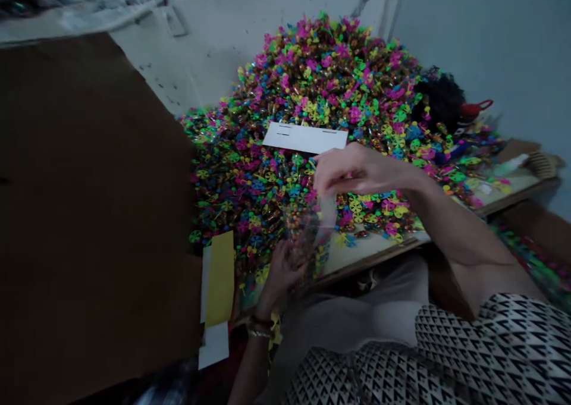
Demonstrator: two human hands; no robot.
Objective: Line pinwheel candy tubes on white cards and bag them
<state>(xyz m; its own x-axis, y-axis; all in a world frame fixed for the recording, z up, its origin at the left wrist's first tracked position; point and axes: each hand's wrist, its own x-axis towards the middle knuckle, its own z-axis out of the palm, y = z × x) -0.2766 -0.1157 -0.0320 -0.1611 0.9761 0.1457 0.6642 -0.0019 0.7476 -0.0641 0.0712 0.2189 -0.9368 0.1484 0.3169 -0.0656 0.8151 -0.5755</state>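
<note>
A clear plastic bag [303,223] with small brownish and coloured pieces inside hangs between my hands, partly smeared by motion. My left hand [285,268] wraps its fingers round the lower part of the bag. Above it, my right hand [345,170] is closed, with the bag's pale upper edge [328,209] under its bent fingers. Just beyond my right hand, a white card [306,138] with short dark slots lies on a large heap of small plastic toys [325,78] in pink, yellow, green and blue, many with wheel-shaped ends.
A big brown cardboard box [89,214] stands at the left. Beside it are a yellow strip [220,280] and white card [214,345]. Along the front runs the wooden table edge [366,259]. A black fuzzy item [439,99] and red looped object [475,109] lie at the right.
</note>
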